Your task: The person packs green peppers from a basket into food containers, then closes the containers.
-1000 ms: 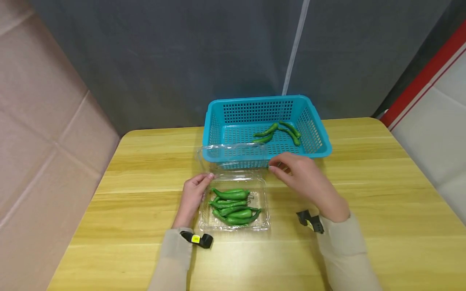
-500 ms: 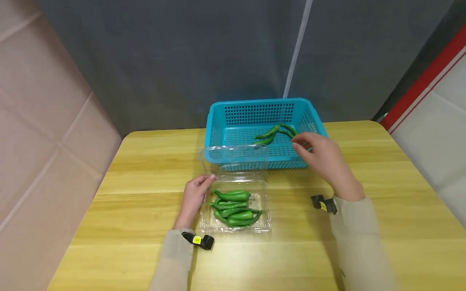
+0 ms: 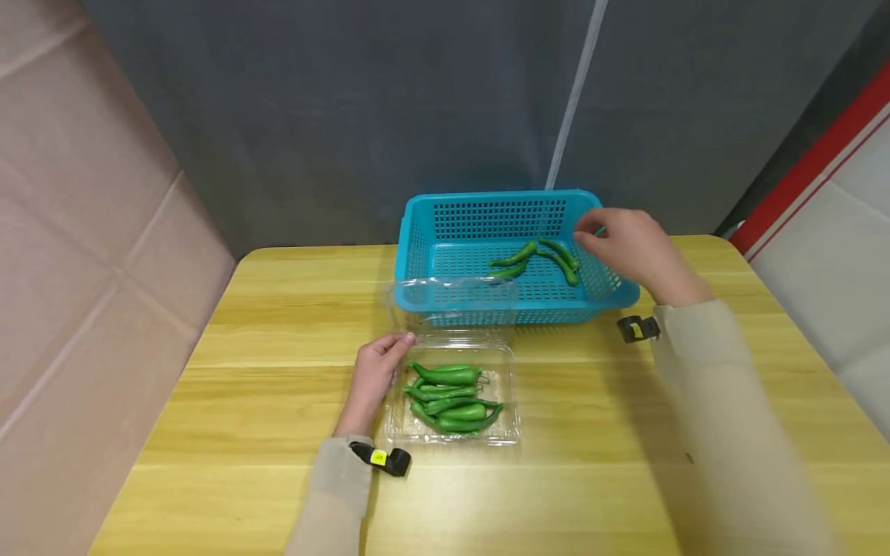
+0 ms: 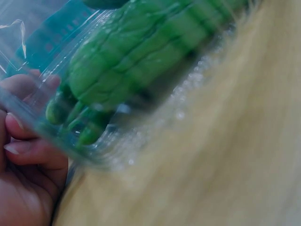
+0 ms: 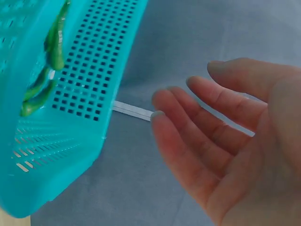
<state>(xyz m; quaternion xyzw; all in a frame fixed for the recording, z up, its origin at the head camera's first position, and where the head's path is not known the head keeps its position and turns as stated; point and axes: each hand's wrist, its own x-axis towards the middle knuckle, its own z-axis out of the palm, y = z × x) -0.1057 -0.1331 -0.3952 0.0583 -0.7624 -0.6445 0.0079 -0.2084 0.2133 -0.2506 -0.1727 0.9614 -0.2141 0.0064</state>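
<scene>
Several green chili peppers (image 3: 448, 405) lie in the base of a clear plastic clamshell container (image 3: 511, 432), whose see-through lid (image 3: 455, 309) leans back against a blue basket (image 3: 410, 255). My left hand (image 3: 371, 374) pinches the container's left edge near the hinge. Through the clear wall, the left wrist view shows large green peppers (image 4: 136, 56) beside the curled fingers. My right hand (image 3: 636, 247) hovers over the basket's right end. In the right wrist view that hand (image 5: 221, 127) has loosely bent fingers and holds nothing. Several thin green chili peppers (image 3: 560, 269) lie on the basket floor.
The wooden table (image 3: 278, 324) bears both containers, and its back edge meets a dark grey curtain (image 3: 348, 116). A pinkish padded wall (image 3: 90, 232) stands at the left. White and red panels (image 3: 862, 201) border the right.
My right hand has moved from beside the clear lid up and right, over the basket's right end. My left hand keeps its grip on the container. The peppers look unmoved.
</scene>
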